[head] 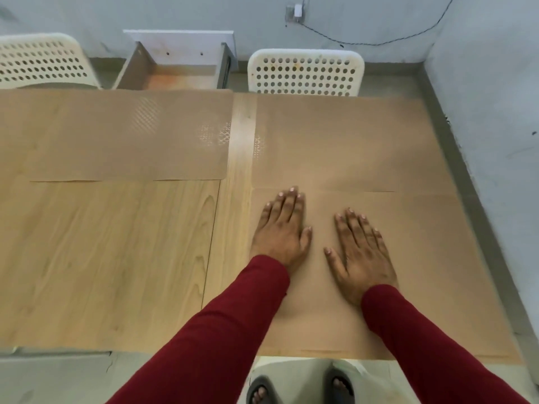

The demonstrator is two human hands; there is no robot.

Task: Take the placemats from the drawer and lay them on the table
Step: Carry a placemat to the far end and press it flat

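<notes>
Both hands, the left hand and right hand, lie flat with straight fingers on the near placemat at the table's right edge. It looks thin, light and bendy; pick it up by a corner.

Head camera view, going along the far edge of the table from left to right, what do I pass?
Left white perforated chair → open drawer → right white perforated chair. On the table just in front: far-left placemat → bare wood strip → far-right placemat.
</notes>
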